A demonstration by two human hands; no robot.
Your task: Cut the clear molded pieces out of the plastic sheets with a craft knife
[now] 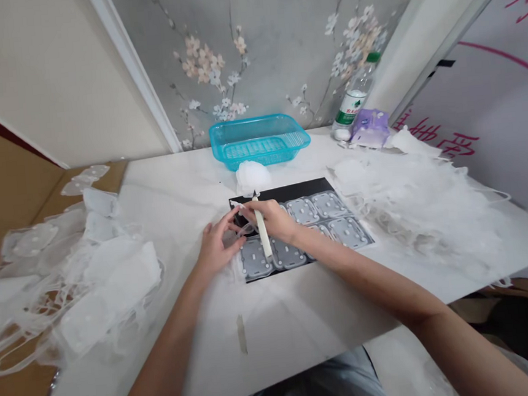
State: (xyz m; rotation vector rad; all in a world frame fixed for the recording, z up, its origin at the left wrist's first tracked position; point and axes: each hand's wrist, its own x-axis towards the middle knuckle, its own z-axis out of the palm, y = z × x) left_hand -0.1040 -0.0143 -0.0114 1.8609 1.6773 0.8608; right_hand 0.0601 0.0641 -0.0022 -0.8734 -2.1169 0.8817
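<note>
A white stick (pixel 262 232) is gripped in the right hand (pixel 270 217), fingers curled closed around it, over a black sheet (pixel 286 190) lying mid-table and carrying grey rounded pads (pixel 303 210). The left hand (pixel 217 244) reaches the sheet's left corner, fingers narrow; whether they hold anything cannot be told. On the white table (pixel 201 327), clear film scraps (pixel 100 280) lie left and right, with a blue plastic basket (pixel 257 121) and a water bottle (pixel 355 100) farther away.
</note>
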